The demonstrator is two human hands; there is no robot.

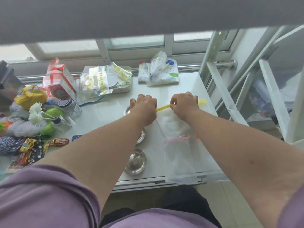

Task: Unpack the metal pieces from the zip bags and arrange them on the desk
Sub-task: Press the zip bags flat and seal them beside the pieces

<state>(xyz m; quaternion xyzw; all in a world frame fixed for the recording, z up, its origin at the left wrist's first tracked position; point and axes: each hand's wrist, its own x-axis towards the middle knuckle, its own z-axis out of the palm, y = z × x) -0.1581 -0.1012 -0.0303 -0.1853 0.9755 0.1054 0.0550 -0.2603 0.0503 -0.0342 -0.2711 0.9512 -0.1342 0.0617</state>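
Note:
Three round metal dishes lie in a column on the white desk (189, 83). The nearest dish (135, 161) is in full view. My left forearm partly covers the middle dish (141, 136). The far dish (127, 110) sits under my left hand (143, 106), whose fingers curl over its rim. My right hand (182, 105) pinches the yellow zip strip (202, 101) of a clear zip bag (172, 123) holding something white. Nearer me lies a flat zip bag with a pink strip (179, 162), overhanging the desk's front edge.
At the back stand a cream tray (126, 88) heaped with zip bags and a pile of printed bags (158, 72). On the left are a glass jar (70, 106), toy cars (59, 142), yarn and a red box (57, 79). A white metal rack (218, 83) borders the right.

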